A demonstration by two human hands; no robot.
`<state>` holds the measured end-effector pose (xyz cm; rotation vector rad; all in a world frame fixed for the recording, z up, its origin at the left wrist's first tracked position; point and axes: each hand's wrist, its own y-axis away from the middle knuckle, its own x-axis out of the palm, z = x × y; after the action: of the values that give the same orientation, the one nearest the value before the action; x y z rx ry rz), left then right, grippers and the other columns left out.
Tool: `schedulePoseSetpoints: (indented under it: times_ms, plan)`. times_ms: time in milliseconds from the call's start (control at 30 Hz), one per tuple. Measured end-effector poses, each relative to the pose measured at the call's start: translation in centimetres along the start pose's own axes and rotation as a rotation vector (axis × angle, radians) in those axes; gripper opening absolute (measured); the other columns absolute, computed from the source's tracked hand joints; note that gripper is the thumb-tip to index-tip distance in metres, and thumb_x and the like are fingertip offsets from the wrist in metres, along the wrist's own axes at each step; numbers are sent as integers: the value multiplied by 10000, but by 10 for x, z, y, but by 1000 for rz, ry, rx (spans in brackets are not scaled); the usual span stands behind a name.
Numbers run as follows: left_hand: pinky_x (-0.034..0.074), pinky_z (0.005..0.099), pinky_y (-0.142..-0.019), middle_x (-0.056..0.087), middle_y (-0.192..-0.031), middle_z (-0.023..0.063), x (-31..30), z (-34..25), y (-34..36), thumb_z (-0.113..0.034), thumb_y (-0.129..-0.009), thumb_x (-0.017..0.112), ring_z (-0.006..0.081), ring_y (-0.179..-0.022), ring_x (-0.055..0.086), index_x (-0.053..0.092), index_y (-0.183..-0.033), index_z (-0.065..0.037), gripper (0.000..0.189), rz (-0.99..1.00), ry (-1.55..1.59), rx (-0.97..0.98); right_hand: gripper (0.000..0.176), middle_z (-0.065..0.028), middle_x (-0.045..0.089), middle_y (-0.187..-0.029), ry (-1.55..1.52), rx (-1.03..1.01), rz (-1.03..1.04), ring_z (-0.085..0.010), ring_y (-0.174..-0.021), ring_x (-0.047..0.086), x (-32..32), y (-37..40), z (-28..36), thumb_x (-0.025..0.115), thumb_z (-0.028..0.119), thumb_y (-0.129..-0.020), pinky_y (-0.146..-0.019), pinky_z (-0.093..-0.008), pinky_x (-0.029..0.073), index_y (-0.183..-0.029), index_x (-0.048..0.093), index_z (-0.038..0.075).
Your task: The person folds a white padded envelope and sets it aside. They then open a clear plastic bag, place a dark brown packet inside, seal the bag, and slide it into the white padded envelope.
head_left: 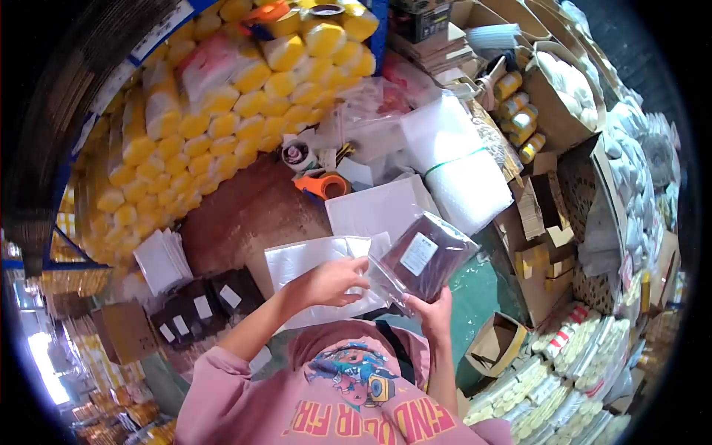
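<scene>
My right hand (432,311) grips the lower edge of a clear plastic bag (429,256), its thumb on top. Inside the bag is a flat, dark folded item with a white printed label (419,254). My left hand (337,283) is beside the bag's left edge, fingers loosely curled and apart; I see nothing held in them. Below that hand lies a white padded mailer (297,259), partly covered by the hand and forearm. Behind the bag, a white flat package (378,206) rests on the table.
Yellow-ended rolls (245,111) are stacked at the back left. An orange tape dispenser (324,185) sits on the reddish-brown tabletop (237,211). A bubble wrap roll (467,185) lies to the right. Dark labelled packages (189,315) are on the left, with an open carton (495,345) at lower right.
</scene>
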<state>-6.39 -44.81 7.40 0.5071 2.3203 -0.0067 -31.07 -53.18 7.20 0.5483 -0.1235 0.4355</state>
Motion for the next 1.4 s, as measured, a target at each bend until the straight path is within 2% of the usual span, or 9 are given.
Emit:
schedulePoseSetpoints:
  times_ms: [100, 233, 433, 500, 767, 1033, 1167, 1367, 1400]
  plan:
    - [495, 380, -817, 526, -1056, 145, 10, -5, 21, -179, -764, 759, 319, -948, 588, 699, -956, -105, 214, -95, 231, -108, 657, -123, 632, -1172, -17, 24, 63, -220, -1043, 630, 15, -4, -13, 783, -35, -672, -926, -351, 497, -1258, 484, -15]
    - [478, 363, -809, 487, -1091, 128, 38, 4, 46, -191, -775, 780, 269, -900, 602, 696, -917, -81, 198, -232, 290, 57, 601, -119, 635, -1119, -126, 121, 83, -209, -977, 630, 39, -3, -28, 732, -31, -712, -880, -334, 506, -1256, 477, -15]
    - [509, 278, -729, 440, -1153, 88, 52, 2, 66, -145, -793, 770, 178, -889, 605, 696, -901, -40, 167, -118, 526, -90, 586, -138, 623, -1132, -39, 136, 97, -249, -987, 644, 58, -20, -44, 687, -89, -703, -875, -363, 516, -1244, 473, -15]
    - [524, 344, -685, 510, -1089, 107, 71, 10, 61, -185, -829, 718, 218, -840, 611, 695, -970, -52, 195, -154, 410, 12, 484, -107, 652, -1008, 45, 71, 155, -216, -891, 648, 59, -32, -44, 683, -83, -693, -817, -347, 524, -1149, 538, -15]
    - [484, 423, -744, 591, -936, 147, 78, -57, 32, -80, -812, 630, 346, -870, 609, 634, -870, -14, 89, -308, 175, -334, 451, -108, 652, -944, -155, 318, 103, -224, -790, 665, 67, -40, -52, 683, -125, -700, -692, -332, 569, -1087, 503, 21]
    - [474, 262, -719, 600, -862, 70, 74, -40, 35, -2, -821, 656, 186, -799, 599, 659, -993, -37, 175, -667, 926, -369, 479, -116, 628, -1051, -300, 398, 190, -218, -897, 656, 45, -38, -58, 650, -80, -773, -718, -360, 576, -1214, 488, 17]
    - [506, 309, -751, 505, -1244, 156, 45, -53, 30, 14, -832, 644, 310, -893, 646, 599, -1227, -68, 406, -711, 398, -214, 539, -127, 625, -1123, -404, 379, 252, -232, -977, 654, 46, -34, -48, 630, -51, -802, -797, -361, 571, -1304, 445, 12]
    - [524, 435, -782, 368, -1370, 242, 6, -88, 38, -191, -745, 795, 420, -1032, 597, 391, -1443, -84, 814, -752, -3, -892, 652, -158, 557, -1260, -361, 303, 377, -274, -1090, 620, 53, -26, -41, 645, -14, -790, -889, -387, 557, -1382, 373, 0]
    - [519, 437, -802, 419, -1340, 196, 13, -80, 43, -315, -646, 856, 394, -1054, 565, 465, -1370, -53, 863, -888, -71, -820, 680, -158, 568, -1246, -304, 285, 374, -276, -1094, 619, 52, -27, -43, 668, -9, -766, -901, -388, 546, -1378, 373, -12]
